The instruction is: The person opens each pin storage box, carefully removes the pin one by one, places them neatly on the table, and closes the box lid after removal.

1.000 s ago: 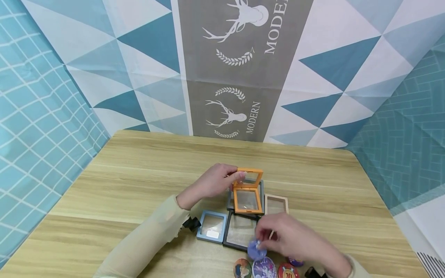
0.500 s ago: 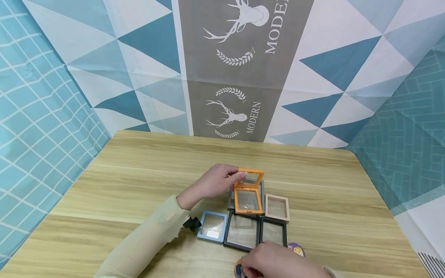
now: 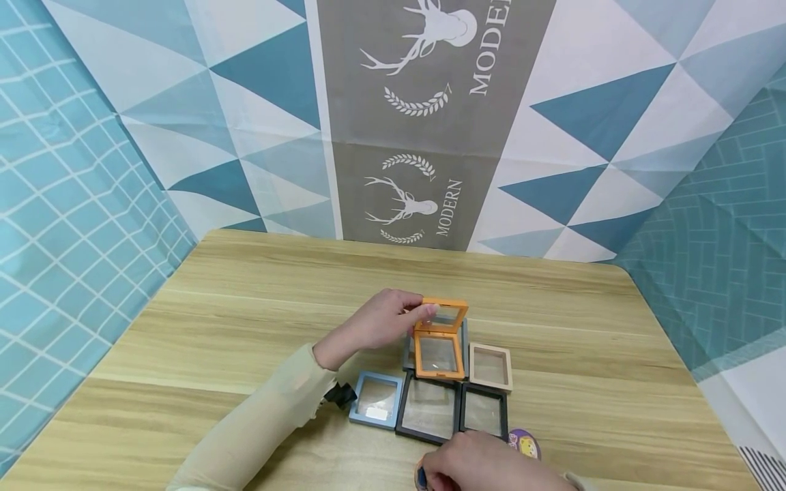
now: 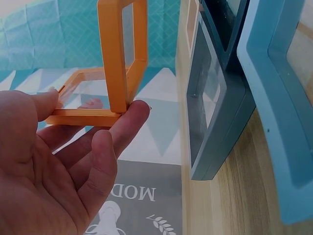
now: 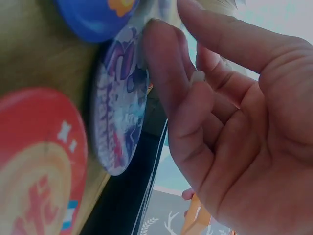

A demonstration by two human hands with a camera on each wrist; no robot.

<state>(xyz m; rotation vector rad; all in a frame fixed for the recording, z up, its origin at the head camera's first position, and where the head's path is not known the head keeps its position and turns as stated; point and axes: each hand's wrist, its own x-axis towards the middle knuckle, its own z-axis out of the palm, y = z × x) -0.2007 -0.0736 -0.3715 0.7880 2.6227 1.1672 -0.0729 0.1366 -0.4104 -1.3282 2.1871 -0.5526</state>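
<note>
My left hand (image 3: 385,317) holds an orange hinged display frame (image 4: 111,54) by one leaf, thumb on one side and fingers on the other. The two leaves stand spread apart with clear film in them. A dark grey frame (image 4: 220,107) lies below, apart from the orange one. At the lower edge of the head view my right hand (image 3: 482,464) is bent over round badges. In the right wrist view its fingers are beside a purple badge (image 5: 120,103), with a red badge (image 5: 39,161) and a blue badge (image 5: 98,17) near it. Blur hides what its fingertips hold.
A light blue frame (image 3: 353,406), a large black frame (image 3: 402,402), a smaller black frame (image 3: 504,412) and a beige frame (image 3: 508,372) lie close together on the wooden table (image 3: 276,293). One purple badge (image 3: 527,444) lies right of them. Patterned cloth hangs behind.
My right hand, with a blue badge in its fingers a second ago, has moved toward the near table edge, uncovering the smaller black frame. The left hand keeps its hold on the orange frame.
</note>
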